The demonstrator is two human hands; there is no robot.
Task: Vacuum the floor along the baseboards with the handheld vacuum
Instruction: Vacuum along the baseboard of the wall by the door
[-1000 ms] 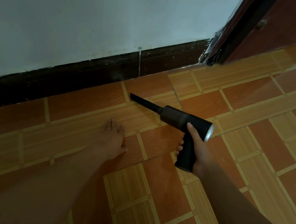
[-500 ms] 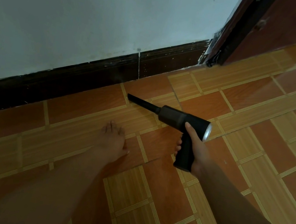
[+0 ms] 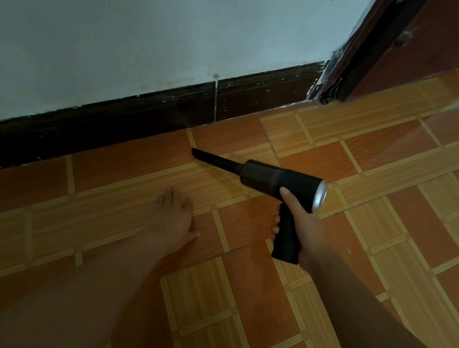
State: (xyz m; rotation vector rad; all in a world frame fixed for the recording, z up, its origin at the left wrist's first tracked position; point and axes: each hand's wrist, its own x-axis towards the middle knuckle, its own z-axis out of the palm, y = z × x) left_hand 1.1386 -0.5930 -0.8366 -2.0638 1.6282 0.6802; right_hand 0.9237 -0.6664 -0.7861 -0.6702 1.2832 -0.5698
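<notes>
— Wrapped round the handle, our right hand grips the handheld vacuum; our left hand lies flat on the floor.
— Its nozzle points at the floor's wall edge, just short of the baseboard. We judge most of that edge remains.

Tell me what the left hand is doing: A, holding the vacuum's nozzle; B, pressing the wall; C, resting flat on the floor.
C: the left hand lies flat on the floor, apart from the handheld vacuum that the right hand grips.
</notes>
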